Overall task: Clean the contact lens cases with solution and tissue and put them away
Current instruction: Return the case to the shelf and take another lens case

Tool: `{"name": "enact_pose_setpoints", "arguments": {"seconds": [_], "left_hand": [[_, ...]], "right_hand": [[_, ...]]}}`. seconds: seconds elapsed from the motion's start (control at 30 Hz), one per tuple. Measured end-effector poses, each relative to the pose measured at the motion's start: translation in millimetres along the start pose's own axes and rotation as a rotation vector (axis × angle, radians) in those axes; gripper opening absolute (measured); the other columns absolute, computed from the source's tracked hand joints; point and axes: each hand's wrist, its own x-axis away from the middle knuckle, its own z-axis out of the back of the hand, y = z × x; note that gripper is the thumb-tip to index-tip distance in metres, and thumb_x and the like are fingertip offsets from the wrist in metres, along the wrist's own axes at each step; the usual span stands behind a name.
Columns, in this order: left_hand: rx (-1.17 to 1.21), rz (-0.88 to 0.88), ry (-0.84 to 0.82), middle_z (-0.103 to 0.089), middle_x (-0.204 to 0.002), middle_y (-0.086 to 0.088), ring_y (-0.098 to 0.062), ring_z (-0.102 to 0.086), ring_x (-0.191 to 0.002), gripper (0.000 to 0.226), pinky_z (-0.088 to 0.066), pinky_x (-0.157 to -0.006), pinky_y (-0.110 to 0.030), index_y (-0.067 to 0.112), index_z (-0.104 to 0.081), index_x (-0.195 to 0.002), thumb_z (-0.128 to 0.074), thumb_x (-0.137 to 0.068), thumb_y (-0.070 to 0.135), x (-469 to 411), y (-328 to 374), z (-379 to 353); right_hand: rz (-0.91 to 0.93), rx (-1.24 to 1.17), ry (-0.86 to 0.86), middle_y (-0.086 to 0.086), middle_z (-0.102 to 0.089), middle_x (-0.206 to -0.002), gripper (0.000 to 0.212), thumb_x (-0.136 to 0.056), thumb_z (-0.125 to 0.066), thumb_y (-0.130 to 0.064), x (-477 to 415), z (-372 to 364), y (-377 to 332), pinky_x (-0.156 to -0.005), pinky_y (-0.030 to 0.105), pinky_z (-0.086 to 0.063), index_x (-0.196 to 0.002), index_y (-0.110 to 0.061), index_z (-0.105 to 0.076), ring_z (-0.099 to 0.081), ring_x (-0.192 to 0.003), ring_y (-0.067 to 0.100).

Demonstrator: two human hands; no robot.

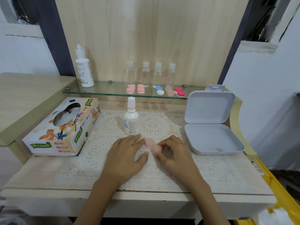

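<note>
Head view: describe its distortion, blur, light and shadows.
Head view: wide-angle stretch leaves the sides of the back panel leaning; the light is soft and even; the clear bottles cast dim shadows on the wood below the glass shelf; the pink lens case looks soft-edged; the bottom right corner is smeared.

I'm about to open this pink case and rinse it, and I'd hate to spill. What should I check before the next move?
1. Pink lens case lies on the lace mat between both hands: ok.
2. Right hand has its fingers curled on the case's nearer cap: ok.
3. Left hand is steadying the case: cannot tell; its fingertips lie beside it.
4. Small solution bottle is uncapped for pouring: not ok; it stands upright with its cap on.
5. Tissue box shows tissue in its opening: ok.
6. White storage box is open: ok.
</note>
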Motion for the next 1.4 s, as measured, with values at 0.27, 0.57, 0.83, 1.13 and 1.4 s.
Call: {"name": "enact_pose_setpoints", "arguments": {"seconds": [0.27, 0.57, 0.83, 1.13, 1.4], "left_hand": [[-0.1, 0.022, -0.198, 0.024, -0.151, 0.013, 0.0, 0.026, -0.136, 0.102, 0.011, -0.117, -0.036, 0.03, 0.018, -0.143, 0.045, -0.052, 0.067, 5.9, 5.0, -1.8], [-0.102, 0.02, -0.161, 0.018, -0.154, 0.012, 0.0, 0.022, -0.138, 0.098, 0.01, -0.117, -0.037, 0.029, 0.014, -0.145, 0.041, -0.059, 0.065, 7.0, 5.6, -5.4], [-0.104, 0.014, -0.156, 0.021, -0.15, 0.014, 0.0, 0.021, -0.138, 0.098, 0.01, -0.117, -0.036, 0.029, 0.013, -0.146, 0.041, -0.06, 0.065, 7.4, 4.4, -5.5], [-0.071, 0.031, -0.166, 0.017, -0.154, 0.014, 0.001, 0.022, -0.138, 0.082, 0.013, -0.116, -0.034, 0.029, 0.01, -0.148, 0.021, -0.072, 0.06, 8.3, 6.6, -1.2], [-0.06, 0.029, -0.155, 0.014, -0.154, 0.014, 0.001, 0.02, -0.139, 0.08, 0.01, -0.117, -0.036, 0.031, 0.009, -0.147, 0.02, -0.074, 0.06, 8.2, 5.1, -2.2]], "right_hand": [[-0.029, 0.002, 0.016, -0.014, -0.055, -0.083, 0.012, -0.08, -0.07, -0.032, -0.3, -1.1, 1.1, -0.072, 0.016, -0.042, -0.085, -0.022, -0.066, -0.051, -0.085, 0.004], [-0.058, 0.022, 0.053, -0.011, -0.058, -0.083, 0.017, -0.076, -0.075, -0.029, -16.9, 3.5, -2.8, -0.067, 0.009, -0.038, -0.086, -0.019, -0.067, -0.052, -0.077, 0.0], [-0.096, 0.166, 0.273, -0.013, -0.061, -0.096, 0.029, -0.084, -0.059, -0.052, -99.3, 19.0, -34.0, -0.068, 0.028, -0.038, -0.088, -0.025, -0.067, -0.052, -0.091, 0.007], [-0.124, 0.411, 0.365, 0.003, -0.053, -0.111, 0.029, -0.078, -0.063, -0.038, -181.5, 2.6, -28.4, -0.085, 0.036, -0.031, -0.095, -0.016, -0.071, -0.043, -0.104, 0.025], [-0.198, 0.568, 0.262, 0.007, -0.048, -0.119, 0.03, -0.078, -0.064, -0.039, -196.3, -6.8, -28.0, -0.088, 0.039, -0.029, -0.095, -0.015, -0.07, -0.039, -0.112, 0.028]]}}
